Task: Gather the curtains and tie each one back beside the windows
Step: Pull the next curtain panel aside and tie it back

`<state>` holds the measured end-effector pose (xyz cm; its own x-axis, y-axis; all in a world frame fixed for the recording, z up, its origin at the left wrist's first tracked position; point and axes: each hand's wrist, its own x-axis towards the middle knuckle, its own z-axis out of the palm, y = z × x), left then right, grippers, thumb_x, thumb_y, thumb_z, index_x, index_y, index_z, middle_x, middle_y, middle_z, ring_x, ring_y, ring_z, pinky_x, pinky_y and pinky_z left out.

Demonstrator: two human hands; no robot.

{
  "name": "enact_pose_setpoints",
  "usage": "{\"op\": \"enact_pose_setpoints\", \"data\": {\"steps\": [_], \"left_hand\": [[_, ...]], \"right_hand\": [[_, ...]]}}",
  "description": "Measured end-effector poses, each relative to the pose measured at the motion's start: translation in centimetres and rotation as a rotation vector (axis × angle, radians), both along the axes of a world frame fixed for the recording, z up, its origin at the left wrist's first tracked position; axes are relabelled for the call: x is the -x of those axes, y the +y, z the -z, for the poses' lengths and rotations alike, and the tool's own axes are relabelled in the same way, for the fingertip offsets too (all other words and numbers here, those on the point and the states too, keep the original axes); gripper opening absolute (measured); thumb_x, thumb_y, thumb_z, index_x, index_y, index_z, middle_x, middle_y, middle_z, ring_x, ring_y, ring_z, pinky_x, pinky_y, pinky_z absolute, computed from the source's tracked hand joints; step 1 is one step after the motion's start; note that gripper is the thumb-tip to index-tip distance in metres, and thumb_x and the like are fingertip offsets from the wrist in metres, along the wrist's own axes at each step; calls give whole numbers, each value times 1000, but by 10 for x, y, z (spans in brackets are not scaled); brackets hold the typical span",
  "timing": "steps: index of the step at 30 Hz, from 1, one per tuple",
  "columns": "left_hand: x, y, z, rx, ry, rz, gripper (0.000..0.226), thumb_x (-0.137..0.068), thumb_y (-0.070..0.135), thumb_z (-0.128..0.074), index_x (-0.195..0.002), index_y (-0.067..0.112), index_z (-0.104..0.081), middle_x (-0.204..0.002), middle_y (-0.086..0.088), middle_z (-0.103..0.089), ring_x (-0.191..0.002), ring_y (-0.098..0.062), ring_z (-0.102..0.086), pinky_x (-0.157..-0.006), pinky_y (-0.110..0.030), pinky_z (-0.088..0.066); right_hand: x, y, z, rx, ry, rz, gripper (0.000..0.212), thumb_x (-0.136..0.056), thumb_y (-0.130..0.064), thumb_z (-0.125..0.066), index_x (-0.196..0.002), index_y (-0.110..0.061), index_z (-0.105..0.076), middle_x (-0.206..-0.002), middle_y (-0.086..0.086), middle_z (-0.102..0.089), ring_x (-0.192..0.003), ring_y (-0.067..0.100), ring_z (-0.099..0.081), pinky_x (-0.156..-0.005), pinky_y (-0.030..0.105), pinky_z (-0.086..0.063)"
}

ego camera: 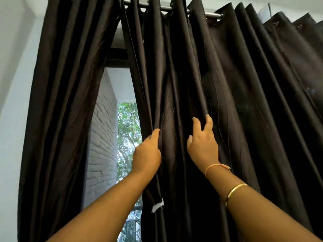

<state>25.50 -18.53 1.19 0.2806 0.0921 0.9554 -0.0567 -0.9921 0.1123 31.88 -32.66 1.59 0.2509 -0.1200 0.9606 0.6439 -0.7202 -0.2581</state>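
Room: white wall point(14, 102), window point(128, 137) gap.
L grip point(147, 152): clamped on curtain point(244, 102) fold.
R grip point(202, 142): spread, touching curtain.

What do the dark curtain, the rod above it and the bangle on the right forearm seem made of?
The curtain looks like dark brown woven fabric with a slight sheen: its soft folds catch light. The rod seems grey metal, by its dull gleam. The bangle looks like polished gold-coloured metal; real gold or not, I cannot tell.
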Motion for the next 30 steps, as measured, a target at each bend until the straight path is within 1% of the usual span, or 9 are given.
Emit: {"op": "enact_pose_setpoints", "data": {"steps": [2,5,8,10,11,16,19,21,30], "left_hand": [[0,-4,-1,-4,6,16,68,-86,0,-38,-145,32,-24,-112,-13,-55,-84,-33,-56,-68,-36,-44],[-2,-7,0,-14,10,8,62,-85,4,-40,-141,29,-33,-116,-10,-50,-86,-34,-56,-70,-36,-44],[-1,-5,-2,47,-1,24,52,-85,7,-43,-135,20,-41,-119,-7,-50,-91,-29,-56,-72,-34,-45],[1,-1,-5,40,-31,19,40,-89,13,-45,-129,16,-47,-118,-6,-52,-93,-25,-57,-73,-31,-43],[2,1,-6,27,-52,14,33,-92,17,-46,-125,15,-50,-116,-6,-53,-94,-24,-57,-73,-30,-41],[11,11,-13,9,-112,19,27,-94,14,-47,-120,12,-54,-117,-6,-54,-96,-26,-57,-77,-32,-43],[17,20,-17,49,-131,28,37,-91,5,-45,-127,14,-51,-127,-5,-51,-103,-27,-57,-83,-35,-44],[23,29,-19,86,-139,20,42,-90,3,-45,-130,16,-49,-130,-5,-50,-106,-28,-56,-86,-36,-43],[51,80,-25,176,-293,6,44,-88,0,-41,-128,16,-53,-128,-7,-56,-110,-28,-55,-84,-31,-40]], "right_hand": [[-3,-11,-2,-65,47,-50,65,-92,-18,-52,-147,-17,-17,-154,21,-5,-106,36,-56,-74,36,-48],[-9,-23,-5,-170,115,-87,70,-93,-23,-53,-148,-12,-11,-145,20,-33,-102,37,-59,-72,36,-45],[-13,-29,-12,-198,168,-43,48,-94,-26,-50,-136,-9,-35,-116,17,-61,-99,39,-60,-69,38,-43],[-13,-27,-15,-102,125,25,24,-95,-27,-47,-109,-8,-52,-103,13,-64,-94,38,-60,-64,35,-38],[-12,-24,-15,-42,85,42,22,-95,-27,-46,-101,-7,-54,-101,12,-62,-95,36,-59,-63,34,-37],[-9,8,-24,280,-43,113,14,-94,-13,-45,-102,-6,-54,-121,11,-46,-103,33,-52,-63,34,-36],[1,40,-33,407,-61,-14,18,-90,-7,-46,-107,-4,-52,-139,11,-40,-109,36,-52,-75,40,-45],[11,64,-40,456,-77,-134,20,-88,-6,-47,-108,-4,-51,-143,12,-39,-112,37,-53,-83,42,-46],[58,145,-60,540,-157,-389,29,-89,-4,-45,-117,-4,-49,-150,16,-32,-121,37,-51,-95,42,-42]]}}
